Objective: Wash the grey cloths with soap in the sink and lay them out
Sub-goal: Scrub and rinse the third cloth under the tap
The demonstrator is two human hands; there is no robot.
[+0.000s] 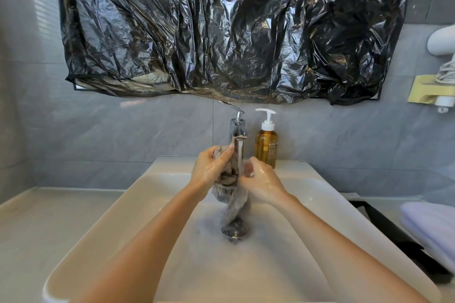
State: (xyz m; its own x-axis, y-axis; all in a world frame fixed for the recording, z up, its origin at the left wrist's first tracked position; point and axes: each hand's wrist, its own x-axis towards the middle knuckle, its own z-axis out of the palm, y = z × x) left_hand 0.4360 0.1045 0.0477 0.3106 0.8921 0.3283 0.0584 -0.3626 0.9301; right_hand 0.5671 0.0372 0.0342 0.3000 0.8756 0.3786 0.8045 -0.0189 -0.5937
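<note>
Grey cloth [230, 179] bunched under running tap [238, 128]; left hand [209, 167] and right hand [261, 183] both grip it over sink [98, 229].

- grey cloth [230, 194]: wet, limp woven fabric
- faucet [237, 128]: polished chrome metal
- sink [103, 226]: glossy white ceramic
- soap bottle [266, 149]: clear amber plastic, white pump
- sheet [221, 27]: crinkled glossy black plastic

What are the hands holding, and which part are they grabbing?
A wet grey cloth, under the running tap. The left hand grips its bunched top; the right hand holds its middle. The loose end hangs toward the drain.
</note>
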